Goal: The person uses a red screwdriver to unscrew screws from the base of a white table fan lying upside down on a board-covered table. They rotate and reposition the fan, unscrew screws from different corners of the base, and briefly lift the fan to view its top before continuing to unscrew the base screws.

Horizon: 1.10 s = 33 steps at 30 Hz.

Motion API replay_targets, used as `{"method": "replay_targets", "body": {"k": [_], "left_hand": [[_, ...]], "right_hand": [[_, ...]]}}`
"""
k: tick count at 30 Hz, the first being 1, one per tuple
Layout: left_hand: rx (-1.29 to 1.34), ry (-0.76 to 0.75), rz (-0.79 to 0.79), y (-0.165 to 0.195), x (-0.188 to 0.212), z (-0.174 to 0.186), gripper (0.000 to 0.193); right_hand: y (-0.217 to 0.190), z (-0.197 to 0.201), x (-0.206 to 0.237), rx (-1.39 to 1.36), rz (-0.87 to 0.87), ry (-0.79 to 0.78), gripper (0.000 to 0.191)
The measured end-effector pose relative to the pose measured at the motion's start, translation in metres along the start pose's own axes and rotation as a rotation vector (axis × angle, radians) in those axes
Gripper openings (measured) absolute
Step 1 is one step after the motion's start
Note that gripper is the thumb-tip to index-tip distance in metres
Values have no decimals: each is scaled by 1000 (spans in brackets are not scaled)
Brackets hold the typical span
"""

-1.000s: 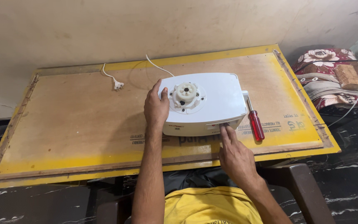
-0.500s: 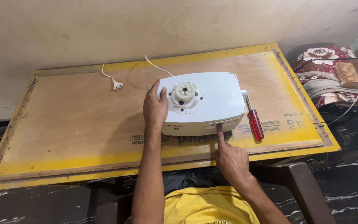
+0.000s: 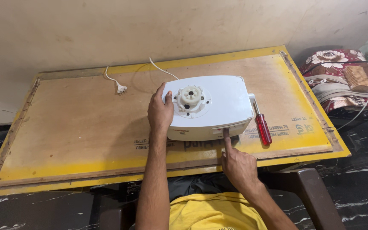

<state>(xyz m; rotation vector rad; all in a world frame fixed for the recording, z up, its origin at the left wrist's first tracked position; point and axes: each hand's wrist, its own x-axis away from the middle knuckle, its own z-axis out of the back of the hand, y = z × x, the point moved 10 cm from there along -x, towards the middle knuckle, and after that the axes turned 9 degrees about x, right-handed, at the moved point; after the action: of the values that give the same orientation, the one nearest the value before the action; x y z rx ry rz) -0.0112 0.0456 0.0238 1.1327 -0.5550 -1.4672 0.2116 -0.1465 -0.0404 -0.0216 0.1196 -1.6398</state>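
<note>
Left hand (image 3: 160, 114) lies open against the white appliance (image 3: 211, 106), steadying it. Right hand (image 3: 238, 164), forefinger extended, presses its front edge; a screwdriver (image 3: 262, 125) lies just right.

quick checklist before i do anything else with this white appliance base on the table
1. Left hand steadying the white appliance base: ok.
2. Right hand index finger on the front panel: ok.
3. Base sitting flat on the table: ok.
4. Plug lying loose on the table, not in a socket: ok.
5. Red-handled screwdriver within reach beside the base: ok.
6. Whether a front button is pressed: cannot tell.
</note>
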Motion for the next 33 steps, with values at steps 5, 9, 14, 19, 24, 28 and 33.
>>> {"method": "replay_targets", "body": {"k": [5, 9, 14, 19, 24, 28, 33], "left_hand": [[8, -11, 26, 0, 0, 0, 44], [-14, -13, 29, 0, 0, 0, 44], [-9, -16, 35, -2, 0, 0, 44], [-16, -11, 36, -3, 0, -1, 44], [-13, -19, 41, -2, 1, -1, 44], [-1, -6, 9, 2, 2, 1, 44], [1, -31, 68, -1, 2, -1, 44]], "right_hand": [[-6, 5, 4, -14, 34, -20, 90], [-15, 12, 5, -4, 69, 32, 86], [-17, 11, 5, -17, 52, -18, 89], [-15, 4, 3, -2, 31, -85, 94], [-15, -2, 1, -66, 50, -46, 102], [-14, -13, 1, -107, 45, -63, 104], [-13, -13, 2, -100, 47, -63, 101]]}}
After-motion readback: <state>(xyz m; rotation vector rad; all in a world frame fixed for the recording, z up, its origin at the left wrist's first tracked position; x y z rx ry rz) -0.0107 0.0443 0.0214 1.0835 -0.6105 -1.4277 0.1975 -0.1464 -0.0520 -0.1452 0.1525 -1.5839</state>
